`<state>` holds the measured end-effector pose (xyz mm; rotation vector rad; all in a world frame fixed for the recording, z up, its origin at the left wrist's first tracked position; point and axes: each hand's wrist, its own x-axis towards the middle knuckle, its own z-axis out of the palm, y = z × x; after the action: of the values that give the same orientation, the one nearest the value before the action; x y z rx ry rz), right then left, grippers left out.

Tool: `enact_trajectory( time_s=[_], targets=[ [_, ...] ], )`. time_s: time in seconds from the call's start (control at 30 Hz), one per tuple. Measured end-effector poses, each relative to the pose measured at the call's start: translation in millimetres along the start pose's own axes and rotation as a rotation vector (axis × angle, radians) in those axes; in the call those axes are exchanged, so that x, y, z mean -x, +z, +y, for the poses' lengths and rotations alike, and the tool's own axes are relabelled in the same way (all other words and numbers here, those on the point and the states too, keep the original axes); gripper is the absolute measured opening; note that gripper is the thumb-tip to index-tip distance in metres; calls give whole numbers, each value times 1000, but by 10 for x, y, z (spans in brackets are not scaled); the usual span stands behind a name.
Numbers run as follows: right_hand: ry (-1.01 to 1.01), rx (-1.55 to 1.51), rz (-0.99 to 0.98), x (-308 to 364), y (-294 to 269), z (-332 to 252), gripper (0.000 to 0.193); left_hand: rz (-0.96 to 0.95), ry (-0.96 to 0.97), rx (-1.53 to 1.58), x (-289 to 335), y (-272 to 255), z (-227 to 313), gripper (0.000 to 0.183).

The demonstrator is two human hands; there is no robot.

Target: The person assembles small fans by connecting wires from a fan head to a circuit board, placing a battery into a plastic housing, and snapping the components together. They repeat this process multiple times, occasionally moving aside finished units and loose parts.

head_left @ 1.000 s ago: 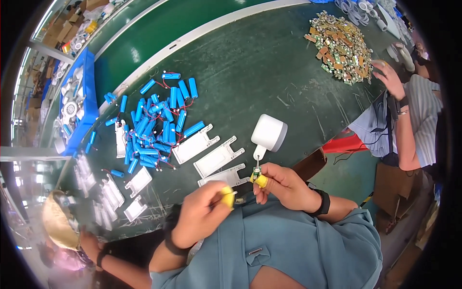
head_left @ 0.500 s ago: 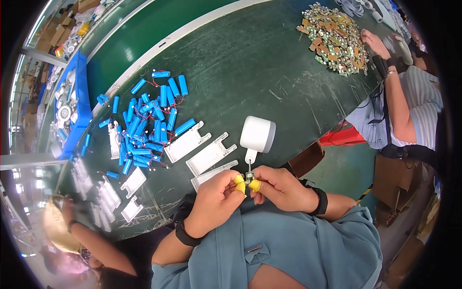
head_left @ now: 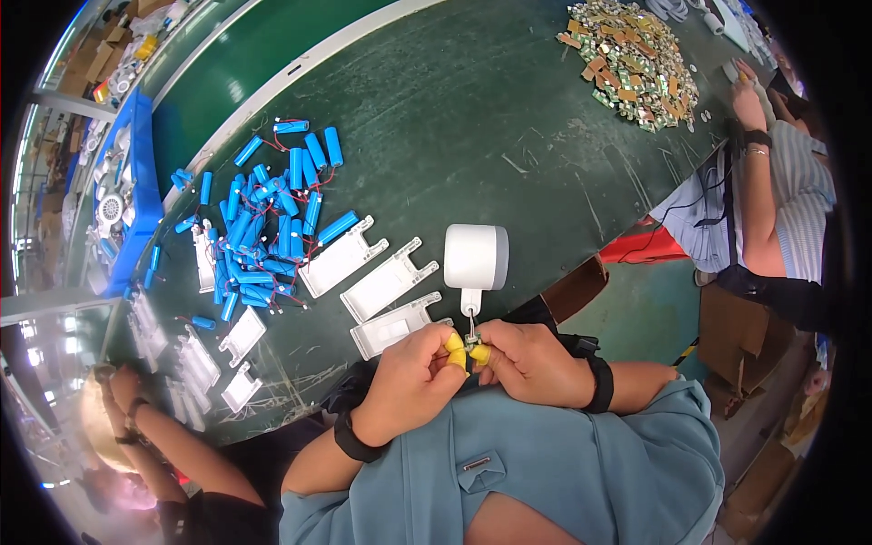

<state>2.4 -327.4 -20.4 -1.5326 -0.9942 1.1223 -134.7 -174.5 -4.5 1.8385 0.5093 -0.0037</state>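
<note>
A small green circuit board [head_left: 471, 341] sits between my fingertips, joined by thin wires [head_left: 472, 320] to a white rounded housing [head_left: 470, 257] with a grey rim. The housing lies on its side on the green table just beyond my hands. My left hand [head_left: 409, 372], with yellow covers on its fingertips, pinches the board's left side. From the other side, my right hand [head_left: 538, 365] grips the board, a yellow cover on one of its fingertips too. My fingers hide part of the board. White plastic trays [head_left: 391, 280] lie to the left of the housing.
Blue cylindrical batteries [head_left: 250, 227] with red wires are heaped at the left. Small circuit boards [head_left: 631, 68] form a pile at the far right. A blue bin [head_left: 136, 200] stands at the left edge. Co-workers' arms [head_left: 758, 182] show at both sides. An open carton [head_left: 577, 289] borders the table.
The housing appears turned slightly more upright, while my hands stay pinched at the board. The right co-worker's hand has left the board pile. The view has shifted a little.
</note>
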Motion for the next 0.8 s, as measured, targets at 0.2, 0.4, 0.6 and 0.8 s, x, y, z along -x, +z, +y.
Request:
enact_trajectory(
  time_s=[0.2,0.4,0.6,0.8],
  targets=[
    [-63,84,37,21,46,18,14,38,5,-8,31,38,38,19],
    [-69,78,-21,18,22,-2,14,-65,18,-16,45,-64,-17,20],
    [179,-496,-191,14,-52,52,20,-190,-142,177,100,-168,-89,21],
    [385,-796,-254,-31,-79,85,24,-224,-115,123,94,-193,-77,20]
  ],
)
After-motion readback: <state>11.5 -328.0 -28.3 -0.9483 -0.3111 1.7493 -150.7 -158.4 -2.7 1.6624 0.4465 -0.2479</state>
